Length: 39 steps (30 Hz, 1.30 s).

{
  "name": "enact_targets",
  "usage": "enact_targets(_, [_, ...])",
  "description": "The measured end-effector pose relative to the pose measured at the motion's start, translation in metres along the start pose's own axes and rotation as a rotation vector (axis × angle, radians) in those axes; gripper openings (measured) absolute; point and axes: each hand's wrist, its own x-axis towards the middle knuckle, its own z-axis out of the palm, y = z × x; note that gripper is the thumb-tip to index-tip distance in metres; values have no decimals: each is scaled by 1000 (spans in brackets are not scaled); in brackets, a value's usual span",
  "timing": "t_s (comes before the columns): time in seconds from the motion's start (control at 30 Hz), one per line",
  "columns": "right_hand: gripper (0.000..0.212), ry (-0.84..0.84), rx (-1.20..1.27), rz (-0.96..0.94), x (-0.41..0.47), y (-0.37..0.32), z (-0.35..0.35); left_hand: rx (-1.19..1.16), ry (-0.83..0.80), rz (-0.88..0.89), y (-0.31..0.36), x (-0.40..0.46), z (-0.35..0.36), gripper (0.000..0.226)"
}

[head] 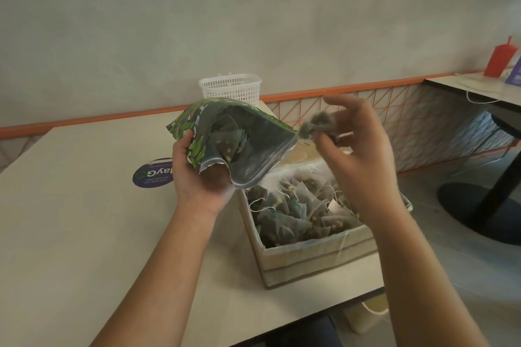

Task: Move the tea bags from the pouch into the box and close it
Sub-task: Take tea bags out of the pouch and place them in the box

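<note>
My left hand (197,175) grips the lower edge of a green leaf-printed pouch (253,144), held above the table with its mouth open toward me. Pyramid tea bags (228,141) lie inside it. My right hand (358,155) pinches a blurred tea bag (315,124) just to the right of the pouch mouth, above the box. The open cardboard box (315,256) stands at the table's right front and holds several mesh tea bags (298,211) with strings.
A white plastic basket (229,89) stands at the back of the beige table (84,234). A round purple sticker (152,176) lies left of the pouch. The table's right edge runs close to the box. A second table with a red bottle (500,58) is at far right.
</note>
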Motion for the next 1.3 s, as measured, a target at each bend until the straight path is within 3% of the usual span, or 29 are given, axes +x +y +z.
enact_targets(0.4, [18, 34, -331, 161, 9, 52, -33, 56, -45, -5, -9, 0, 4, 40])
enact_targets(0.53, [18, -119, -491, 280, 11, 74, -34, 38, 5, -11, -10, 0, 6, 36])
enact_targets(0.63, [29, -313, -580, 401, 12, 77, -34, 40, 3, -2, -10, 0, 6, 36])
enact_targets(0.73, [36, -400, -597, 384, 9, 74, -30, 52, -11, 14, -11, 1, 4, 36])
enact_targets(0.87, [27, -627, -655, 384, 3, 71, -27, 48, -3, 13, -11, 1, 4, 34])
enact_targets(0.93, [26, -633, -672, 396, 2, 69, -26, 56, 3, 21, -11, 0, 4, 34])
enact_targets(1.03, [25, -426, -646, 283, 3, 58, -24, 73, 14, 23, -9, -2, 5, 37])
enact_targets(1.13, [14, -181, -448, 70, 3, 23, -15, 54, 25, 2, -8, -3, 3, 40])
enact_targets(1.23, [15, -271, -226, -7, -3, -12, 2, 24, 33, -25, -7, -3, 1, 40])
enact_targets(1.3, [18, -388, -209, -64, -8, -22, 21, 39, 38, -18, -7, -4, 2, 41])
